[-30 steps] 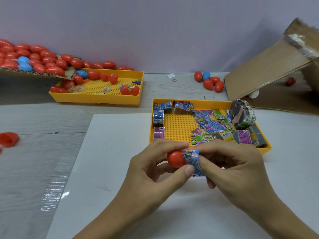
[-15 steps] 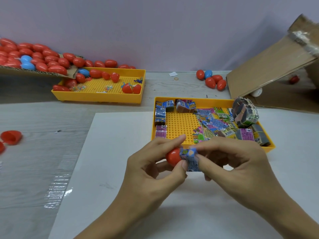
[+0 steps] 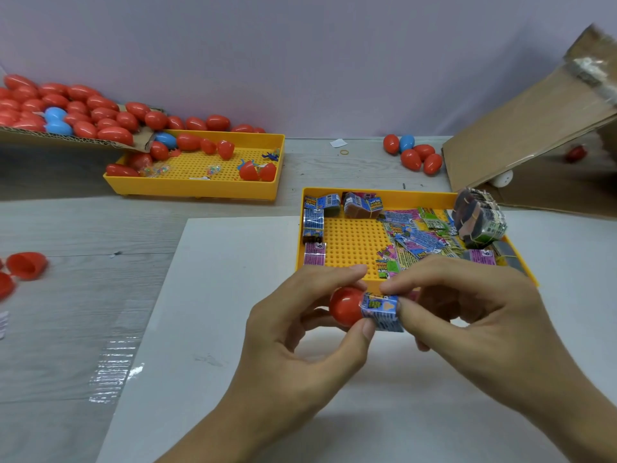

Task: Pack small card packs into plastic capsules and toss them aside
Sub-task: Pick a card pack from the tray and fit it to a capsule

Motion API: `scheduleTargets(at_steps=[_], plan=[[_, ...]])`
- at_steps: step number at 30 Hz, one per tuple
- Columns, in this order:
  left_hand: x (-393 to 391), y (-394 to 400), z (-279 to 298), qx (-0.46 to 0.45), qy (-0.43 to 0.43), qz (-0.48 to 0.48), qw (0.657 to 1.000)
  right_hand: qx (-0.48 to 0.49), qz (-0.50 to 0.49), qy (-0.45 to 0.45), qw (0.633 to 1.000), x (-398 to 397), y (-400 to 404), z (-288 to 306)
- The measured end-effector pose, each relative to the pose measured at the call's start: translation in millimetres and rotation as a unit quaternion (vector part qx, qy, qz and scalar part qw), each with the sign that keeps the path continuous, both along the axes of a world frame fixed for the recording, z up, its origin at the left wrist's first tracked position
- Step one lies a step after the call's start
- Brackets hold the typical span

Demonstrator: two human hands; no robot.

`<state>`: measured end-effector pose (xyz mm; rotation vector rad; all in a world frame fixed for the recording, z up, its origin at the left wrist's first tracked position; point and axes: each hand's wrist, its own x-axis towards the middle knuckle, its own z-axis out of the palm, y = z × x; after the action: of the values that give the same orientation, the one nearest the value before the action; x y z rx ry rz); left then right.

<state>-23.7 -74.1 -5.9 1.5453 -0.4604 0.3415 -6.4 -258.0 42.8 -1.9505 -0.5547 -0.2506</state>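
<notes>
My left hand (image 3: 300, 332) pinches a red capsule half (image 3: 345, 305) between thumb and fingers, just in front of the near yellow tray (image 3: 350, 195). My right hand (image 3: 467, 315) pinches a small blue card pack (image 3: 380, 310) whose end sits in the capsule's mouth. Most of the pack still shows outside the capsule. The near tray holds several loose card packs (image 3: 417, 235) and a rubber-banded bundle of packs (image 3: 479, 217). Both hands hover above a white sheet (image 3: 217, 295).
A second yellow tray (image 3: 200, 188) at the back left holds capsule halves and small toys. A cardboard flap (image 3: 66, 138) carries many red and blue capsules. Closed capsules (image 3: 414, 153) lie at the back. A cardboard box (image 3: 534, 135) stands right. Open red halves (image 3: 26, 265) lie far left.
The card pack has been rolled tighter and pushed further into the capsule half. Both hands stayed in about the same place above the white sheet.
</notes>
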Motion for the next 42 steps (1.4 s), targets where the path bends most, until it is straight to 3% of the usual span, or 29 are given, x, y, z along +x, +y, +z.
scheduleTargets(at_steps=[6, 12, 15, 23, 26, 31, 34, 42], plan=[[0, -1, 1, -0.005, -0.028, -0.007, 1.000, 0.047, 0.025, 0.129, 0.990, 1, 0, 3], [-1, -4, 1, 0.044, -0.079, 0.038, 0.995, 0.049, 0.072, 0.294, 0.952, 6, -6, 9], [-1, -3, 0, 0.044, -0.078, 0.044, 0.995, 0.038, 0.070, 0.301, 0.950, 6, -6, 9], [-1, -5, 1, 0.058, -0.075, 0.058, 0.994, 0.025, -0.009, 0.198, 0.980, 2, -2, 10], [-1, -5, 0, 0.052, -0.075, 0.043, 0.995, 0.064, 0.016, 0.261, 0.963, 3, 0, 13], [-1, -3, -2, 0.057, -0.084, 0.031, 0.994, 0.150, 0.071, 0.401, 0.901, 3, 2, 14], [-1, -3, -2, 0.058, -0.084, 0.038, 0.994, 0.183, 0.075, 0.410, 0.890, 4, 0, 15], [-2, -3, 0, 0.069, -0.069, 0.034, 0.995, 0.176, 0.059, 0.386, 0.904, 4, -1, 12]])
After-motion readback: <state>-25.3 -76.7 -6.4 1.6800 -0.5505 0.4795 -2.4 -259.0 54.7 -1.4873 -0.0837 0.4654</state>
